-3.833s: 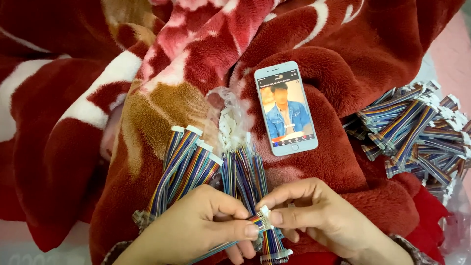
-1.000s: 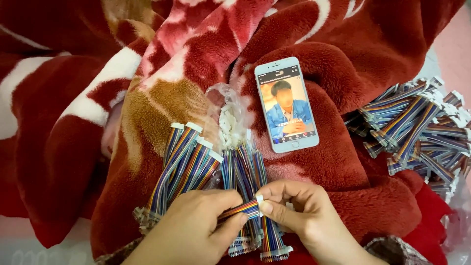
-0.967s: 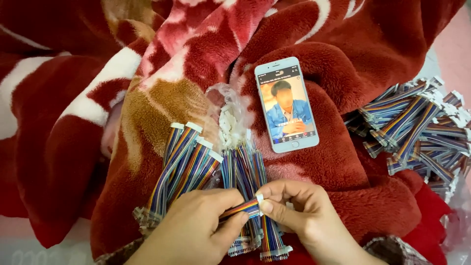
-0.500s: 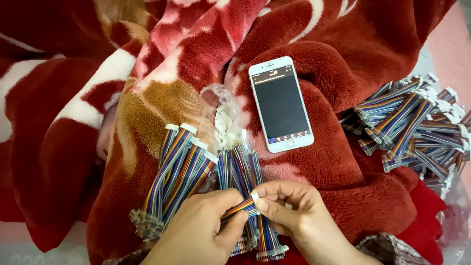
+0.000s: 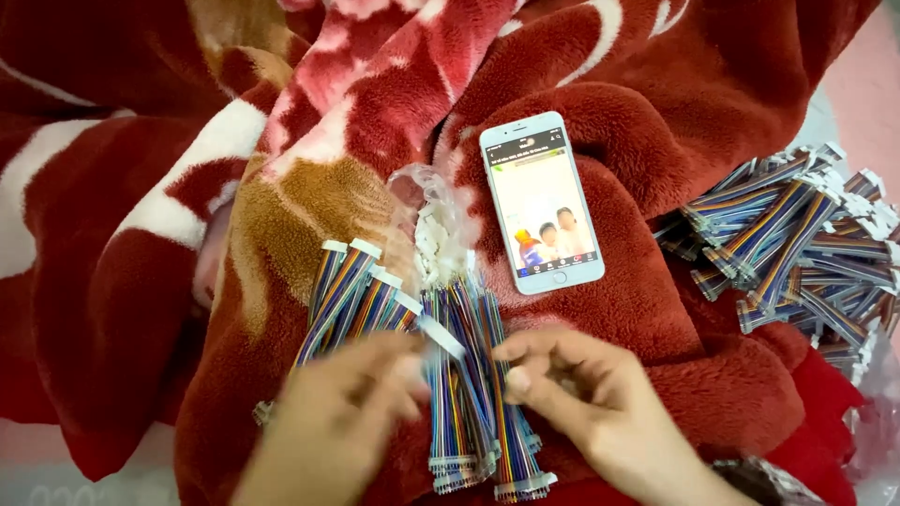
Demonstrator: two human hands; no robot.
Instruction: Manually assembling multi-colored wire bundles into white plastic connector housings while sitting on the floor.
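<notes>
Head view: left hand (image 5: 333,431) blurred, thumb and fingers pinched round one ribbon cable (image 5: 427,339), its white connector end poking up and to the right between both hands. Right hand (image 5: 586,408) just beside that connector, fingers curled loosely, thumb tucked toward the forefinger; whether anything sits in that grip, cannot tell. Under both hands, a bunch of cables (image 5: 473,384) lying upright in the picture on a red blanket (image 5: 656,84), white connectors at the lower end. Just left of it, a second bunch (image 5: 352,295) slanted, connectors at the top. Clear bag of white connectors (image 5: 433,230) above the bunches, touching their upper ends. White phone (image 5: 541,201) face up on the blanket, right of the bag, screen lit. Well apart at the right edge, a loose heap of cables (image 5: 797,244) on the blanket
</notes>
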